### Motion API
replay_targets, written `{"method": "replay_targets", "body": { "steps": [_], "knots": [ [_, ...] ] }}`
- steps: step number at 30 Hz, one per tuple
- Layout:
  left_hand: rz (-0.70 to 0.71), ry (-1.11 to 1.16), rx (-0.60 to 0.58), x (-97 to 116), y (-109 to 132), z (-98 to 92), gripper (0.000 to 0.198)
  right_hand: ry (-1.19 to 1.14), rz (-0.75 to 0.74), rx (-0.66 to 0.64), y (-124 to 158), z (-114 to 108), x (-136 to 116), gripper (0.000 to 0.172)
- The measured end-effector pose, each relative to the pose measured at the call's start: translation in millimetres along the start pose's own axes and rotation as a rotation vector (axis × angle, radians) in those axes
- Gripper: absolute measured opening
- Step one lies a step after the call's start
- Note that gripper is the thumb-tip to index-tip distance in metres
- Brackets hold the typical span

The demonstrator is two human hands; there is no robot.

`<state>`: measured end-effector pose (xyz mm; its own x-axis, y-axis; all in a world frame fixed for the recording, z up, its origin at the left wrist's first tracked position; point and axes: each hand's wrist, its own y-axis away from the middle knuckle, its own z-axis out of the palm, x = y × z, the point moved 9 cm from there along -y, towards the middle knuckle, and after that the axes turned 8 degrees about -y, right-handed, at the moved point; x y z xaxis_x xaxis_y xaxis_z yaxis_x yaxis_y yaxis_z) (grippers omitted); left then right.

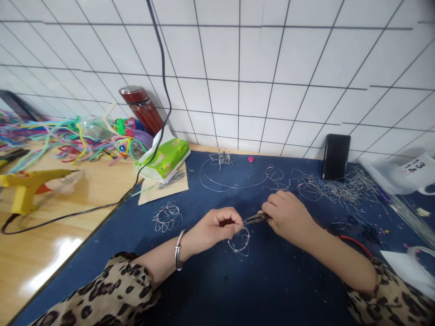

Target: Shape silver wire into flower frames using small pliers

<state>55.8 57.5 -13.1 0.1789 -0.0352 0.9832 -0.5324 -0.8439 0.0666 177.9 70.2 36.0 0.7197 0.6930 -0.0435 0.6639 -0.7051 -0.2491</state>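
My left hand (222, 225) pinches a beaded wire ring (239, 246) at its upper edge. The ring is thin silvery wire with small pink beads, hanging just above the dark blue mat (217, 290). In my right hand (285, 215) is a pair of pliers (255, 219), the fingers closed round the handles. The plier jaws point left and meet the wire at my left fingertips; whether they grip it I cannot tell. A second beaded wire piece (167, 216) lies on the mat, left of my left hand.
Loose wire (333, 188) is heaped at the right below a leaning phone (335, 157). A tissue pack (165, 158) sits at the mat's left edge, with a black cable (164, 68) crossing it. Further left are a yellow glue gun (29, 185), pipe cleaners (71, 136) and a flask (142, 108).
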Motion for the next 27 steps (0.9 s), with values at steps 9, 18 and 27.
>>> {"method": "replay_targets", "body": {
  "steps": [9, 18, 27],
  "knots": [
    [-0.011, -0.042, -0.029, 1, 0, 3.0, 0.011, -0.017, -0.019, -0.035, 0, 1, -5, 0.01],
    [-0.031, -0.006, 0.007, -2, 1, 1.3, 0.006, 0.042, 0.005, -0.057, 1, -11, -15, 0.007],
    [-0.059, 0.043, 0.003, -6, 1, 1.8, 0.008, 0.047, 0.08, -0.006, 1, -20, -2, 0.009]
  ]
}}
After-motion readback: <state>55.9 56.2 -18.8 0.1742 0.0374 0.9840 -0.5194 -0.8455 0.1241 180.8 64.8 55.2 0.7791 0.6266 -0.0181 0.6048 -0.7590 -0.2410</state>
